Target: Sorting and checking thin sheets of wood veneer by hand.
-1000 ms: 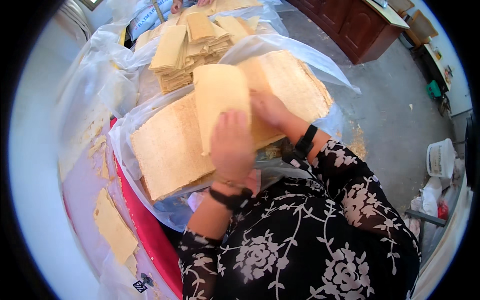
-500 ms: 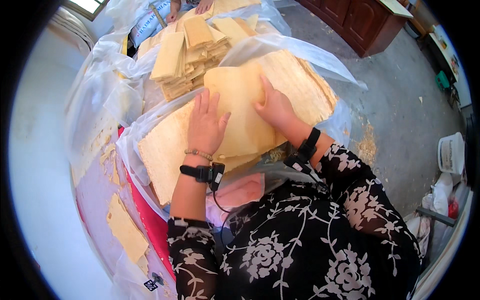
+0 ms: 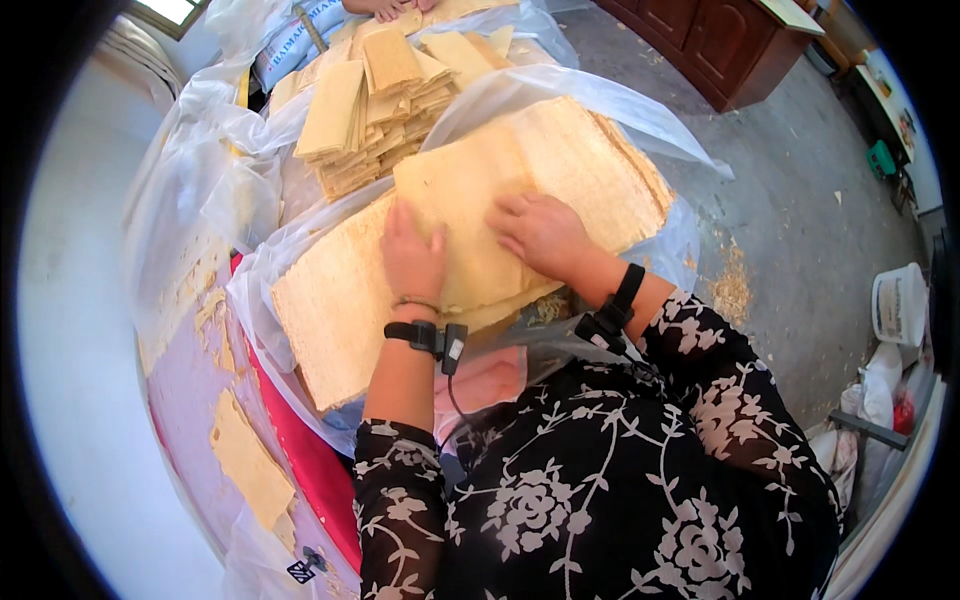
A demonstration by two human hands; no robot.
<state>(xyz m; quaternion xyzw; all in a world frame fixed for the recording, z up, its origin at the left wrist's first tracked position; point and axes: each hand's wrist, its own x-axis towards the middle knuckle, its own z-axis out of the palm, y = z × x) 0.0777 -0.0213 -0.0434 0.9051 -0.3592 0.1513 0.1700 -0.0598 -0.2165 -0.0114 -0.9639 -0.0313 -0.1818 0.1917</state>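
Note:
A thin, darker yellow sheet point(image 3: 468, 225) lies across the middle of a wide stack of paler sheets point(image 3: 590, 165), whose material I cannot tell for sure. My left hand point(image 3: 412, 255) rests at the sheet's left edge, fingers stretched out and slightly blurred, thumb apart. On the right part of the same sheet lies my right hand point(image 3: 543, 233), palm down with its fingers loosely bent. Neither hand shows anything gripped. Both wrists carry black straps with small devices.
Beyond the stack is a pile of folded yellow strips point(image 3: 385, 95). Another person's hands point(image 3: 390, 8) show at the far edge. Clear plastic film point(image 3: 600, 100) drapes around the stack. A pink cloth point(image 3: 490, 385) lies near me; loose sheet pieces point(image 3: 250, 460) lie at left.
The sheet's raised, wavy far part now lies flat on the stack. My right hand has slid down and left from its far right edge; the left hand has shifted slightly nearer.

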